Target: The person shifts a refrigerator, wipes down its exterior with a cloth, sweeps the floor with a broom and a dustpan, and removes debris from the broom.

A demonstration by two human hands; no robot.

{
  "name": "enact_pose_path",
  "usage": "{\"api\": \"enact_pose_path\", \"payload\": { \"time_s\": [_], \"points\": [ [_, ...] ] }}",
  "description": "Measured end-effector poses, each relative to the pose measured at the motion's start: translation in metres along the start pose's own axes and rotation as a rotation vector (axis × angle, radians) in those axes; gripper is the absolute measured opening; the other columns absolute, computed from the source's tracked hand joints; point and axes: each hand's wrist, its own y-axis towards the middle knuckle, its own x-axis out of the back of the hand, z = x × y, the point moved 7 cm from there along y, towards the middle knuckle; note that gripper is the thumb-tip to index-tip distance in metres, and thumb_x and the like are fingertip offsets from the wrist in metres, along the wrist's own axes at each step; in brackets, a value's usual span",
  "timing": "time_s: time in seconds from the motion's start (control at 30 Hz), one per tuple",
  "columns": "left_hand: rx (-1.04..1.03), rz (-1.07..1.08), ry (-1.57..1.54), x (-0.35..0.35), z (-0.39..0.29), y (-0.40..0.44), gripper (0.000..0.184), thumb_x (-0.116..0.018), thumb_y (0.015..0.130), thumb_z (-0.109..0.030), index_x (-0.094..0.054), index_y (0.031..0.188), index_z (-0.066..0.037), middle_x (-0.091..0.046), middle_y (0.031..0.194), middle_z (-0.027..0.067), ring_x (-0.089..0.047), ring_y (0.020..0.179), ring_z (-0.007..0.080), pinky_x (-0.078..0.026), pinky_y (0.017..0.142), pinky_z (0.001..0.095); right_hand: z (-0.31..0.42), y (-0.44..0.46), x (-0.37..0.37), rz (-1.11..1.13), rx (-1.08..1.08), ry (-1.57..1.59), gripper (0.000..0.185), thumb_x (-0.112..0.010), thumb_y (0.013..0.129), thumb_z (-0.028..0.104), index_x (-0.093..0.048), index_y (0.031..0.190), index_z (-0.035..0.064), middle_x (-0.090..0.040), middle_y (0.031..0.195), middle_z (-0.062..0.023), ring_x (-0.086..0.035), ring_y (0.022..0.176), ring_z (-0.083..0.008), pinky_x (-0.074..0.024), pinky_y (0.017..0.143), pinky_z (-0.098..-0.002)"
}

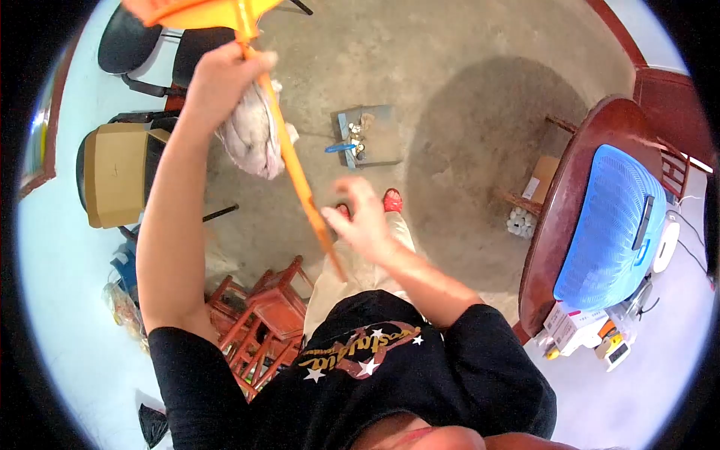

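An orange broom [291, 154] slants across the view, its head at the top left and the thin end of its stick pointing toward my body. My left hand [221, 86] is closed around the stick just below the head. A crumpled whitish cloth [251, 135] hangs beneath that hand, against the stick. Beside the lower part of the stick is my right hand [360, 221], fingers apart and slightly blurred, with nothing visible in it. On the floor ahead lies a grey dustpan [384, 139] holding small debris and a blue piece [340, 148].
At right, a round dark-red table [544, 255] carries a blue mesh cover [611, 225] and boxes. Black chairs [131, 37] line the left wall, one bearing a cardboard box [116, 176]. Red wooden stools [277, 307] stand close to my left side.
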Motion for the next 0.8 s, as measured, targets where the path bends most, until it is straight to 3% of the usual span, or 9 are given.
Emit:
{"api": "enact_pose_path", "payload": {
  "time_s": [0.07, 0.2, 0.27, 0.33, 0.4, 0.5, 0.6, 0.7, 0.8],
  "points": [
    [0.09, -0.014, -0.359, 0.0, -0.012, 0.005, 0.024, -0.063, 0.081, -0.027, -0.054, 0.079, -0.005, -0.052, 0.069, -0.0022, -0.049, 0.058, 0.006, -0.041, 0.053, 0.0204, -0.043, -0.016, -0.009, 0.172, -0.226, 0.239, 0.03, -0.063, 0.077, 0.019, -0.055, 0.102, 0.0051, -0.06, 0.09, -0.0096, -0.059, 0.084, -0.0233, -0.0457, 0.077, -0.0312],
    [-0.003, -0.026, -0.246, -0.009, -0.012, 0.032, 0.027, -0.062, 0.082, -0.032, -0.056, 0.08, -0.005, -0.051, 0.07, -0.0029, -0.048, 0.062, 0.0045, -0.039, 0.056, 0.0199, -0.081, -0.054, -0.012, 0.519, -0.849, 0.601, 0.034, -0.064, 0.079, 0.023, -0.054, 0.104, 0.0032, -0.06, 0.092, -0.0077, -0.055, 0.089, -0.0179, -0.0437, 0.08, -0.0305],
    [0.045, 0.04, -0.436, -0.037, -0.013, 0.032, 0.029, -0.063, 0.081, -0.032, -0.058, 0.078, -0.004, -0.056, 0.073, 0.0001, -0.051, 0.07, 0.0065, -0.042, 0.065, 0.0221, -0.084, -0.049, 0.02, 0.392, -0.728, 0.475, 0.031, -0.063, 0.079, 0.022, -0.055, 0.104, 0.0034, -0.059, 0.089, -0.0069, -0.055, 0.085, -0.0173, -0.0441, 0.077, -0.03],
    [-0.023, 0.032, 0.028, -0.052, -0.005, 0.035, 0.029, -0.065, 0.078, -0.03, -0.059, 0.087, -0.003, -0.059, 0.076, 0.0015, -0.054, 0.071, 0.0096, -0.044, 0.065, 0.0261, -0.115, -0.043, 0.057, 0.254, -0.554, 0.165, 0.022, -0.059, 0.081, 0.017, -0.056, 0.099, 0.0031, -0.058, 0.082, -0.0034, -0.055, 0.076, -0.0137, -0.0448, 0.068, -0.027],
    [0.069, 0.302, 0.174, -0.095, 0.036, 0.025, 0.03, -0.066, 0.076, -0.029, -0.06, 0.093, -0.006, -0.061, 0.07, 0.0073, -0.058, 0.064, 0.0142, -0.046, 0.06, 0.03, -0.123, -0.028, 0.082, 0.221, -0.638, 0.316, 0.021, -0.057, 0.081, 0.014, -0.052, 0.097, 0.0026, -0.058, 0.078, -0.0109, -0.055, 0.074, -0.015, -0.0452, 0.066, -0.0292],
    [-0.04, 0.43, 0.509, -0.144, 0.07, -0.02, 0.034, -0.067, 0.073, -0.026, -0.056, 0.098, -0.006, -0.062, 0.082, 0.0156, -0.061, 0.08, 0.0267, -0.048, 0.068, 0.0384, -0.13, 0.013, 0.118, 0.107, -0.485, -0.126, 0.037, -0.054, 0.081, 0.014, -0.041, 0.115, 0.0062, -0.058, 0.088, -0.0263, -0.057, 0.087, -0.0416, -0.0471, 0.069, -0.0442],
    [-0.076, 0.538, 0.769, -0.191, 0.114, -0.047, 0.048, -0.066, 0.074, -0.026, -0.05, 0.116, -0.009, -0.056, 0.106, 0.0163, -0.058, 0.088, 0.0329, -0.048, 0.078, 0.0388, -0.232, 0.019, 0.11, 0.115, -0.603, -0.26, 0.037, -0.05, 0.08, 0.011, -0.043, 0.116, 0.0042, -0.056, 0.072, -0.0133, -0.056, 0.052, -0.0214, -0.0469, 0.046, -0.0345],
    [0.045, 0.572, 0.782, -0.216, 0.129, -0.052, 0.045, -0.063, 0.077, -0.025, -0.048, 0.117, -0.013, -0.05, 0.112, 0.0145, -0.057, 0.091, 0.0316, -0.048, 0.079, 0.0397, -0.249, 0.01, 0.111, 0.171, -0.937, -0.193, 0.027, -0.049, 0.079, 0.012, -0.048, 0.104, 0.0023, -0.059, 0.081, -0.0219, -0.061, 0.071, -0.036, -0.0498, 0.063, -0.0427],
    [0.087, 0.527, 0.688, -0.227, 0.136, -0.049, 0.042, -0.063, 0.077, -0.025, -0.049, 0.116, -0.017, -0.049, 0.108, 0.0132, -0.057, 0.092, 0.0318, -0.048, 0.079, 0.0407, -0.274, 0.0, 0.124, 0.026, -0.808, -0.338, 0.019, -0.049, 0.078, 0.011, -0.049, 0.095, 0.0007, -0.058, 0.073, -0.0196, -0.061, 0.06, -0.0313, -0.0499, 0.055, -0.0415]
  ]
}}
